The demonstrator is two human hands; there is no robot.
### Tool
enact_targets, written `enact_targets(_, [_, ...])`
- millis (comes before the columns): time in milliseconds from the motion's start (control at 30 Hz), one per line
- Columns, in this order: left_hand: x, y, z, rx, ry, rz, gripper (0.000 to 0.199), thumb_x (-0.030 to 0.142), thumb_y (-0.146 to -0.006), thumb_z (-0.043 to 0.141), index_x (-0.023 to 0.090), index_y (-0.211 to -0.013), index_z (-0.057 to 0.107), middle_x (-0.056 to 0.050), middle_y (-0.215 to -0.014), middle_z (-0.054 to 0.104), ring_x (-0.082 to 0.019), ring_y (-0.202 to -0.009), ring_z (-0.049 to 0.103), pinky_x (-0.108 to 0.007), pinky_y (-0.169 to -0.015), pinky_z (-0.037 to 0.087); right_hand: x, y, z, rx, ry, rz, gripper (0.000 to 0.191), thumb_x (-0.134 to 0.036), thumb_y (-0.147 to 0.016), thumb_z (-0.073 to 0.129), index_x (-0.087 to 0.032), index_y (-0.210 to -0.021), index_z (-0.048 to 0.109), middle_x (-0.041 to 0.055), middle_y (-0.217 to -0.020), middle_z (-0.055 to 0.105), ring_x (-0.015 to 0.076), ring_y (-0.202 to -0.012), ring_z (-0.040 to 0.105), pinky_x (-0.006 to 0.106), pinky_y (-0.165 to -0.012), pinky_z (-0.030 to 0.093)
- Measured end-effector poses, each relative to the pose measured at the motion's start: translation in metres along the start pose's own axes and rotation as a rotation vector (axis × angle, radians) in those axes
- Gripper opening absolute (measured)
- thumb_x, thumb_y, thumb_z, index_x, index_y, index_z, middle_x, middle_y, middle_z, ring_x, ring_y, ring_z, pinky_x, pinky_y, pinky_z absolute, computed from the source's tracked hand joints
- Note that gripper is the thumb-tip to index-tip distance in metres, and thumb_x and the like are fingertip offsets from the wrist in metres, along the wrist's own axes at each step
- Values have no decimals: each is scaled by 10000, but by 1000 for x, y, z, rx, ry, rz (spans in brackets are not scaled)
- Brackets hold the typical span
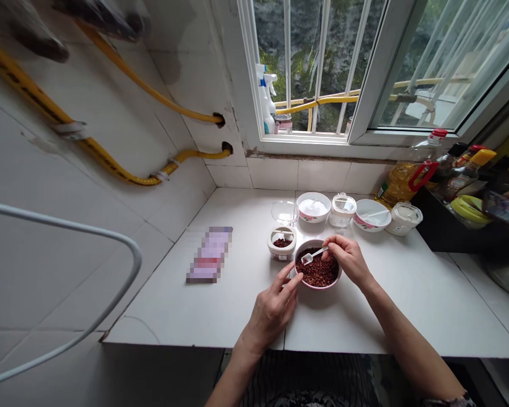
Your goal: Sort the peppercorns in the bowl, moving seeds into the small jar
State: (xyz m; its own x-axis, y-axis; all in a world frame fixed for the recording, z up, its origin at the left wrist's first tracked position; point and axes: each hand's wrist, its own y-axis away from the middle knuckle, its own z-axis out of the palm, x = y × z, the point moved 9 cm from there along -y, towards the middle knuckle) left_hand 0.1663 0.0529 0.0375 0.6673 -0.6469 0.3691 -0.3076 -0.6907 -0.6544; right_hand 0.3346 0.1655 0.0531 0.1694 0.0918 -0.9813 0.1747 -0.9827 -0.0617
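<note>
My right hand pinches a small white spoon, its tip over dark red peppercorns. They fill much of a pink-rimmed bowl on the white counter. My left hand rests against the bowl's left side, fingertips gripping its rim. Just left of the bowl stands a small white seasoning jar, open and partly filled with the same peppercorns. A clear lid shows behind that jar.
Behind are a bowl of white grains, a lidded jar, another bowl with a white spoon and a second lidded jar. An oil bottle stands at right. A blurred purple rectangular item lies left.
</note>
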Motion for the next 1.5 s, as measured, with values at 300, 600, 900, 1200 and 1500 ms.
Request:
enact_targets(300, [0,0,0,-3,1,0,476,68,-962,470,211,-1416,476,-170,-1432,555,-191,-1059,721,-269,-814,632,-9,3,0,32,122,-92,150,-308,-833,525,-209,-782,627,-2,-590,676,169,-588,635,290,-634,506])
enact_targets(600, [0,0,0,-1,-3,-3,468,83,-973,467,219,-1421,462,-176,-1425,558,-187,-1035,729,-267,-798,634,-5,2,1,16,105,-64,150,-304,-822,518,-206,-786,626,-1,-590,674,171,-586,638,295,-641,519])
enact_targets(900, [0,0,1,-5,12,-5,496,78,-965,473,227,-1438,457,-165,-1435,551,-187,-1042,723,-280,-834,630,-4,2,2,11,68,-51,160,-326,-815,526,-207,-787,628,-5,-588,681,163,-579,643,288,-628,528])
enact_targets(1200, [1,-2,0,-2,21,-5,470,59,-951,466,206,-1397,484,-176,-1424,555,-175,-1001,726,-274,-814,632,-1,-4,-3,48,-51,-10,219,-410,-798,600,-194,-816,634,16,-603,711,165,-580,651,308,-644,545])
enact_targets(1500, [0,-1,1,-22,37,-15,511,63,-956,458,225,-1441,454,-174,-1446,539,-179,-1002,728,-289,-807,637,-42,5,21,114,92,-332,209,-355,-980,497,-219,-1053,638,77,-947,773,217,-888,748,396,-865,577])
